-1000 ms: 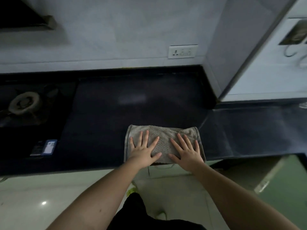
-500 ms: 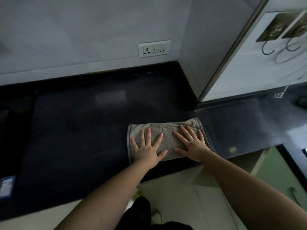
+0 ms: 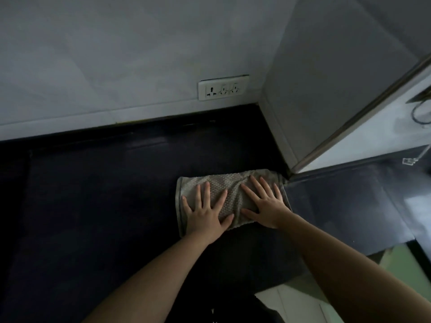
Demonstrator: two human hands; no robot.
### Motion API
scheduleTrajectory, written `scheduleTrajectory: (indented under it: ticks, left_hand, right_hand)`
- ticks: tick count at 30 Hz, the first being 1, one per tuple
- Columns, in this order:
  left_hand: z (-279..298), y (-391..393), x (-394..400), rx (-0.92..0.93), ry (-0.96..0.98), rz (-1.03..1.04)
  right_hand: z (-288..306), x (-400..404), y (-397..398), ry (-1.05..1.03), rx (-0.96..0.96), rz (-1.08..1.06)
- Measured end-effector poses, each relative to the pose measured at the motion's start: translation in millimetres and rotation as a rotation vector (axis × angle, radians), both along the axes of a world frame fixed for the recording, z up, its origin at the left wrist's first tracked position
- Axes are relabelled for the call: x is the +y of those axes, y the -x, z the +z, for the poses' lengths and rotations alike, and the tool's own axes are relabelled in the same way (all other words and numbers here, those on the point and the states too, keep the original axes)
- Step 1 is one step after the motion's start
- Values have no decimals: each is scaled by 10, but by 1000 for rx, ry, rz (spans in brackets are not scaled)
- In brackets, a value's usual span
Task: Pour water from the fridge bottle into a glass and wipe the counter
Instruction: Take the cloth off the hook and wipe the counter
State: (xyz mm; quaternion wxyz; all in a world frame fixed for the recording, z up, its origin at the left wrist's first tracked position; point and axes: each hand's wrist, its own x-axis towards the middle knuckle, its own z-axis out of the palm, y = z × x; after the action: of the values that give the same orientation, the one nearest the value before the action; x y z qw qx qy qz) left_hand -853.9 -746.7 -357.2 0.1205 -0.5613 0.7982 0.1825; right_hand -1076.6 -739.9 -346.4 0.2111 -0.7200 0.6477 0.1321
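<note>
Both my palms lie flat on the grey cloth [image 3: 229, 197], fingers straight and spread, gripping nothing — just pressing it down onto the dark counter [image 3: 98, 206]. My left hand [image 3: 206, 212] covers the cloth's left half, its thumb angled toward the middle; my right hand [image 3: 264, 202] covers the right half, fingertips reaching close to the cloth's far edge. The cloth is a folded, waffle-textured rectangle lying tilted, its right end touching the base of the pale wall corner [image 3: 279, 141] that juts out onto the counter. A little fabric bunches in a ridge between my two hands. Behind the cloth, on the back wall, sits a white socket plate [image 3: 222, 87] just above the counter's rear edge. To the right of the corner runs a metal strip [image 3: 363, 110] along a white panel, and a lower stretch of the counter continues past it — dim, with a faint sheen. No bottle or glass shows in this view.
</note>
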Motion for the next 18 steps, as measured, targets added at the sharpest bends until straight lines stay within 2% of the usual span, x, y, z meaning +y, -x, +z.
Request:
scheduleTrajectory:
  ticks: [8,11,18]
  left_hand:
    - [26,-73,-1078,23,-117,58]
    - [39,-30,-1399,2,-154,66]
    - [20,50,-1971,-10,-117,64]
  right_hand:
    - [-60,-1030,-47,-12,11,-38]
    - [-91,-1310,0,28,-38,-57]
    - [-119,-1856,42,69,-57,-74]
